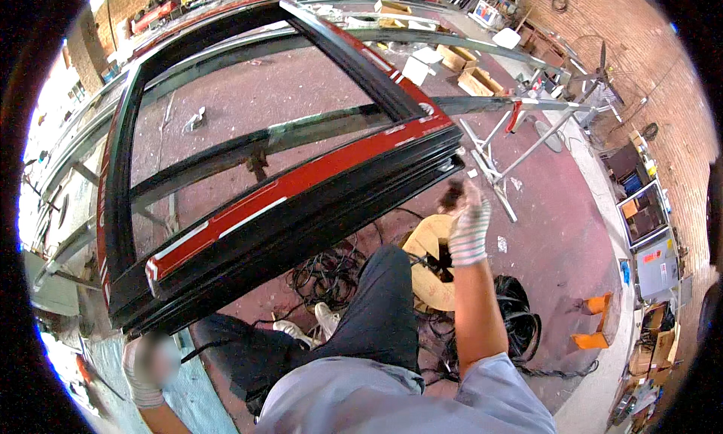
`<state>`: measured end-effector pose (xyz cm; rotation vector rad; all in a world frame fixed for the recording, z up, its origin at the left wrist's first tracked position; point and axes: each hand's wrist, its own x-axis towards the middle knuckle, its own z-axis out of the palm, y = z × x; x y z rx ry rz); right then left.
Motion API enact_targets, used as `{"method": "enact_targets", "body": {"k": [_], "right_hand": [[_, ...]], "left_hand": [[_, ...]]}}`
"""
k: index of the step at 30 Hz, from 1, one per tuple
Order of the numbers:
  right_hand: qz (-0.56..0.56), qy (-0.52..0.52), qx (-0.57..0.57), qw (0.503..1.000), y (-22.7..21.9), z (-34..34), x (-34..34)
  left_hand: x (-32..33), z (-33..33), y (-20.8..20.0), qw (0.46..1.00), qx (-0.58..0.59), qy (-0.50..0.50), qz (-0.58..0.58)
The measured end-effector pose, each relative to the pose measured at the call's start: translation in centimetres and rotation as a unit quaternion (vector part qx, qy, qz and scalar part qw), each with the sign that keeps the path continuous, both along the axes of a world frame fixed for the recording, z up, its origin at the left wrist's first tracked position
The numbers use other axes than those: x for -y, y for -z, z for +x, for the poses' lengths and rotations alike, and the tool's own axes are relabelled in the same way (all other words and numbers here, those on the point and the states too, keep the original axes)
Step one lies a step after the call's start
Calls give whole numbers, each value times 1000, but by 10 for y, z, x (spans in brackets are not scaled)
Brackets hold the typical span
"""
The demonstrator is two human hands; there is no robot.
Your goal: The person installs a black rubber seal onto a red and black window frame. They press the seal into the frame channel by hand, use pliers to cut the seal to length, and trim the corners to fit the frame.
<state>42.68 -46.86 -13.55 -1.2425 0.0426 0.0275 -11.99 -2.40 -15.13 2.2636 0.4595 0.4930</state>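
Showing fingers in a narrow curl, right hand (468,234) near the corner of black-and-red frame (301,179), left hand (144,368) blurred at the opposite near corner, firm hold by either indeterminable, open box (482,88) beyond, contents unclear.

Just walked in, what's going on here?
A person in striped gloves is at a large black frame with red strips. The left hand is at its near-left corner, the grip too blurred to read. The right hand is raised by the right corner; the dark patch at its fingertips is unclear. A tan spool sits beyond the knees.
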Motion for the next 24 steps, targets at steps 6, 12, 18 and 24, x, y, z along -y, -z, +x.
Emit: {"method": "enact_targets", "body": {"k": [6,12,18,24], "right_hand": [[-168,191,165,953,-28,164,75],[-382,260,232,856,-33,308,122],[-454,228,154,848,-27,322,68],[-183,144,213,949,-33,334,68]], "left_hand": [[35,22,-41,986,-48,-102,124],[51,48,-57,947,37,-136,-290],[40,8,-42,960,53,-179,-208],[36,-3,-38,974,30,-192,-120]]}}
